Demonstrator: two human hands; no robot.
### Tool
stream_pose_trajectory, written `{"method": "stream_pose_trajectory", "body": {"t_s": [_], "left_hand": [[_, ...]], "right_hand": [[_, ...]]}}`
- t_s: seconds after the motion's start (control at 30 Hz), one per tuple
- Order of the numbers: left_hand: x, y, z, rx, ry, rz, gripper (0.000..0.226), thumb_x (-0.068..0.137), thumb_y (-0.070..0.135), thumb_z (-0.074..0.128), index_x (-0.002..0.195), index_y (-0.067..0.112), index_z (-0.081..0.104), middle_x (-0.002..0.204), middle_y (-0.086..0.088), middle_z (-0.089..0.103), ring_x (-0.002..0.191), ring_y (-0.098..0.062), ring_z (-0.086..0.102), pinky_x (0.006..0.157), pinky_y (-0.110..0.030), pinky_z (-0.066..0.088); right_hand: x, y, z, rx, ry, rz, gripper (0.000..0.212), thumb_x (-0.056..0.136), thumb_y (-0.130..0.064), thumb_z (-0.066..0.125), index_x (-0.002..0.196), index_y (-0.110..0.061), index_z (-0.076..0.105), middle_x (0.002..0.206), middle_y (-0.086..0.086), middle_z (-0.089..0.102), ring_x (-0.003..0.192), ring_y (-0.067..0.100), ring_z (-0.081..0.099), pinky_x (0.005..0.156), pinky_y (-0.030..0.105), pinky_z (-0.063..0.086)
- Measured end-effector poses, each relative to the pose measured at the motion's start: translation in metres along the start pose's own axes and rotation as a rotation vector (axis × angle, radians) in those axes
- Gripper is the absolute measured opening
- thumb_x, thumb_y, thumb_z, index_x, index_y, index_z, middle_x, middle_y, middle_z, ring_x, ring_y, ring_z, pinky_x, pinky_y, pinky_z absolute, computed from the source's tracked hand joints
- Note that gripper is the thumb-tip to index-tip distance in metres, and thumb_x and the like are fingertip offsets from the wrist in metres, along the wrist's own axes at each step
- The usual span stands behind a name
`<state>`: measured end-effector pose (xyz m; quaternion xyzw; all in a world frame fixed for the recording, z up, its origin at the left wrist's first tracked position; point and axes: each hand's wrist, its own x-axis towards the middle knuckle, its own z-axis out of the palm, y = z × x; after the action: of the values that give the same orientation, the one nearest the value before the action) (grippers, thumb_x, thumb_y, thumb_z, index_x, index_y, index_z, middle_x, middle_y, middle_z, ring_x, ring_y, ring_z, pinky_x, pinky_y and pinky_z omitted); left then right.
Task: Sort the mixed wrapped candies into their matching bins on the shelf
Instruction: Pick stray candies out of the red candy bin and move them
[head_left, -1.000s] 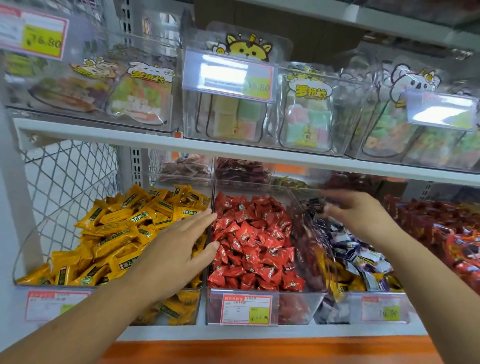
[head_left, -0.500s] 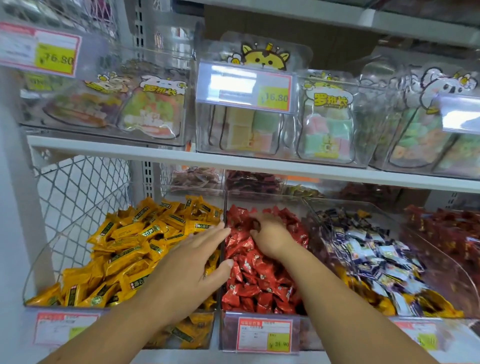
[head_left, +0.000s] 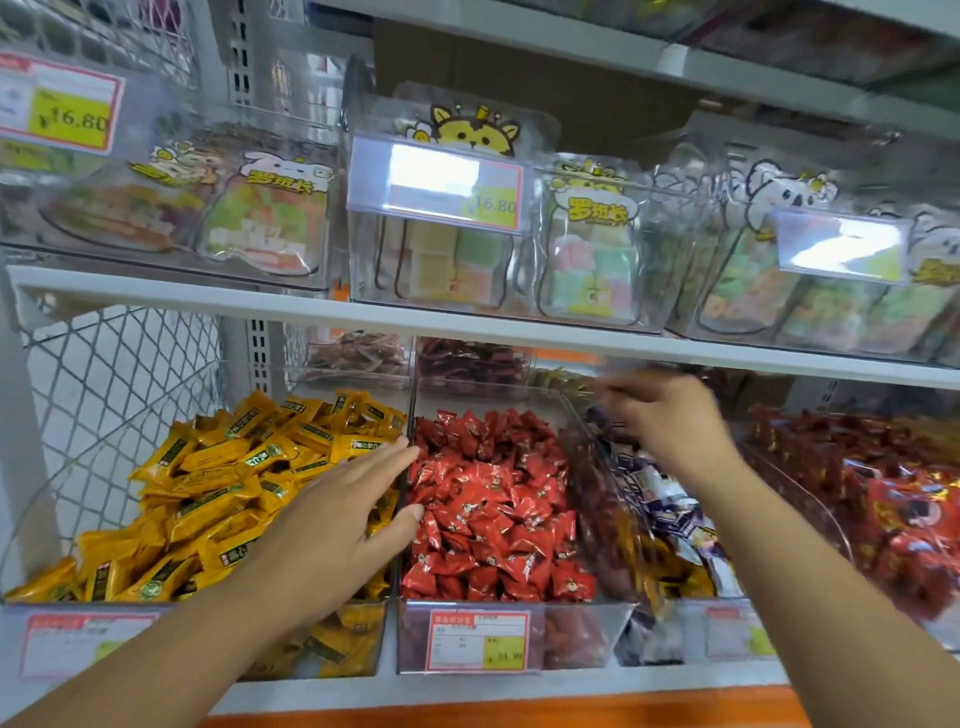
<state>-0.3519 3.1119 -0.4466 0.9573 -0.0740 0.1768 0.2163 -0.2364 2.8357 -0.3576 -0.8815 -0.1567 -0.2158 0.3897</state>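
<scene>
**Prices and a brand name**

The upper-left price tag (head_left: 72, 122) reads 16.80. So does the centre price tag (head_left: 493, 205), clipped to a clear upper bin (head_left: 431, 280). The gummy bags (head_left: 597, 208) carry 罗班长. The lower price tag (head_left: 478, 639) on the red-candy bin (head_left: 571, 639) is too blurred to read.

The bins (head_left: 576, 636) are clear hard plastic, smooth and glossy, with glare on their walls. The yellow candies (head_left: 208, 499) sit in shiny film wrappers, smooth and a little creased. The red candies (head_left: 493, 509) have crinkled, glossy, foil-like wrappers, and the purple and white candies (head_left: 670, 499) are glossy too. The shelf (head_left: 260, 301) looks like painted metal, white, smooth and matt, and the mesh panel (head_left: 114, 374) is white coated wire. The price label (head_left: 478, 644) is matt paper behind a clear plastic front. The bags (head_left: 592, 249) above are clear glossy film. The box (head_left: 597, 88) behind them is matt brown cardboard. The orange strip (head_left: 493, 709) is smooth
</scene>
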Motion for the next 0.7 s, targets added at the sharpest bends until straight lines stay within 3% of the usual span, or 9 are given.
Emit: {"method": "stream_pose_trajectory", "body": {"t_s": [0.1, 0.17, 0.27, 0.37, 0.43, 0.5, 0.57, 0.7], "left_hand": [[0.000, 0.001, 0.000, 0.022, -0.002, 0.004, 0.076, 0.077, 0.081, 0.009, 0.146, 0.051, 0.011, 0.151, 0.034, 0.000, 0.136, 0.015, 0.003, 0.113, -0.017, 0.006], [0.000, 0.003, -0.001, 0.014, -0.006, -0.001, 0.071, 0.082, 0.078, 0.014, 0.147, 0.050, 0.012, 0.150, 0.034, 0.000, 0.137, 0.014, 0.004, 0.114, -0.018, 0.007], [-0.002, 0.004, -0.003, -0.004, -0.017, 0.005, 0.069, 0.082, 0.077, 0.015, 0.146, 0.052, 0.011, 0.149, 0.036, -0.002, 0.136, 0.016, 0.001, 0.114, -0.019, 0.007], [-0.004, 0.003, -0.003, 0.015, -0.025, 0.005, 0.072, 0.079, 0.078, 0.010, 0.146, 0.053, 0.008, 0.149, 0.037, -0.005, 0.135, 0.017, -0.003, 0.115, -0.020, 0.006], [-0.003, 0.003, -0.002, 0.024, -0.024, -0.005, 0.073, 0.078, 0.076, 0.007, 0.147, 0.052, 0.006, 0.149, 0.038, -0.008, 0.134, 0.019, -0.005, 0.116, -0.021, 0.003], [-0.002, 0.003, -0.002, 0.037, -0.028, -0.004, 0.072, 0.078, 0.075, 0.006, 0.146, 0.053, 0.003, 0.149, 0.039, -0.010, 0.133, 0.021, -0.009, 0.114, -0.018, -0.001], [-0.001, 0.002, -0.003, 0.035, -0.043, 0.002, 0.070, 0.079, 0.075, 0.007, 0.145, 0.054, 0.001, 0.147, 0.042, -0.013, 0.129, 0.026, -0.015, 0.110, -0.014, -0.005], [0.000, 0.002, -0.004, 0.038, -0.078, 0.018, 0.067, 0.077, 0.076, 0.007, 0.141, 0.059, -0.003, 0.139, 0.049, -0.019, 0.123, 0.030, -0.022, 0.100, -0.004, -0.013]], "right_hand": [[-0.002, 0.021, -0.027, -0.400, 0.011, 0.065, 0.022, 0.089, -0.022, 0.064, 0.108, -0.027, 0.073, 0.108, 0.001, 0.072, 0.100, 0.021, 0.065, 0.077, 0.029, 0.046], [-0.007, 0.016, -0.020, -0.404, -0.109, -0.005, 0.020, 0.089, -0.028, 0.064, 0.107, -0.032, 0.072, 0.110, -0.009, 0.070, 0.100, 0.013, 0.063, 0.083, 0.027, 0.047], [-0.021, -0.024, 0.018, -0.108, -0.559, -0.183, 0.011, 0.085, -0.029, 0.071, 0.094, -0.032, 0.075, 0.107, -0.016, 0.070, 0.096, -0.002, 0.062, 0.090, 0.018, 0.043], [-0.037, -0.054, 0.078, -0.157, -0.911, -0.508, 0.022, 0.081, -0.033, 0.074, 0.101, -0.025, 0.075, 0.118, -0.006, 0.064, 0.111, 0.002, 0.047, 0.098, 0.009, 0.027], [-0.044, -0.052, 0.109, -0.406, -0.998, -0.650, 0.031, 0.081, -0.043, 0.070, 0.111, -0.034, 0.069, 0.129, 0.000, 0.050, 0.127, 0.014, 0.029, 0.115, 0.029, 0.011], [-0.041, -0.037, 0.119, -0.657, -1.061, -0.680, 0.043, 0.083, -0.051, 0.063, 0.125, -0.043, 0.057, 0.150, 0.002, 0.027, 0.144, 0.022, 0.005, 0.117, 0.053, -0.007], [-0.028, -0.021, 0.113, -0.739, -1.051, -0.671, 0.052, 0.082, -0.061, 0.059, 0.130, -0.046, 0.050, 0.158, -0.006, 0.013, 0.146, 0.020, -0.006, 0.114, 0.058, -0.009], [0.007, -0.004, 0.082, -0.724, -1.033, -0.479, 0.052, 0.074, -0.069, 0.063, 0.124, -0.055, 0.053, 0.157, -0.013, 0.018, 0.147, 0.019, 0.000, 0.117, 0.055, 0.002]]}}
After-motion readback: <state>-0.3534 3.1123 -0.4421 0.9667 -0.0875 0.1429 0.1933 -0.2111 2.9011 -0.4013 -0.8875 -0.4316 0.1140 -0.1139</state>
